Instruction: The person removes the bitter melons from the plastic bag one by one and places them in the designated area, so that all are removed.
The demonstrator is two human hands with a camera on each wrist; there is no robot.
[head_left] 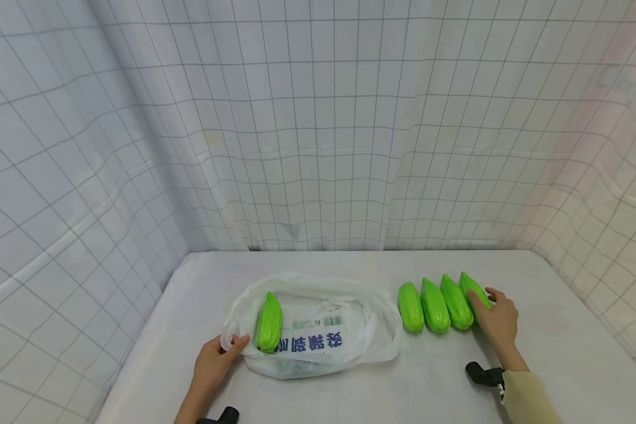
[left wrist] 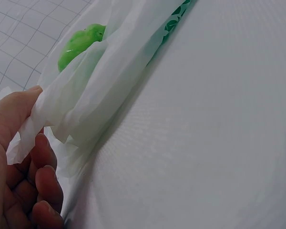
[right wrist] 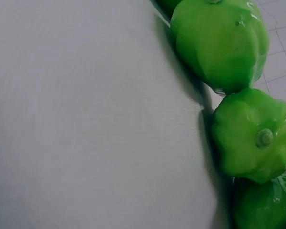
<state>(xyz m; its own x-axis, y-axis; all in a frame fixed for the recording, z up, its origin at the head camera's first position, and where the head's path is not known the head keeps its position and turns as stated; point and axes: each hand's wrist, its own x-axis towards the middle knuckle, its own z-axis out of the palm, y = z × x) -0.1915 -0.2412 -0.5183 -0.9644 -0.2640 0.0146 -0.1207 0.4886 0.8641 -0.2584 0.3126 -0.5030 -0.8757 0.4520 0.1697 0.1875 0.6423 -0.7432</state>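
My left hand (head_left: pixel 212 360) pinches the left rim of a white plastic bag (head_left: pixel 389 341) between thumb and fingers. The bag lies flat with its mouth spread, dark blue characters and a barcode showing. One glossy green ribbed vegetable (head_left: pixel 269 327) with a pointed tip lies inside at the left; the left wrist view shows part of it (left wrist: pixel 78 47) above the bag's folds. Right of the bag, my right hand (head_left: pixel 498 321) holds the rightmost green vegetable (head_left: pixel 469 284) of a row, thumb at its left, fingers at its right. The right wrist view barely catches this hand.
Three more green vegetables (head_left: pixel 434 306) lie side by side between the bag and my right hand. The white tabletop (head_left: pixel 371 394) ends at gridded white curtains (head_left: pixel 318 147) behind and on both sides. Black wrist devices (head_left: pixel 484 375) sit on both wrists.
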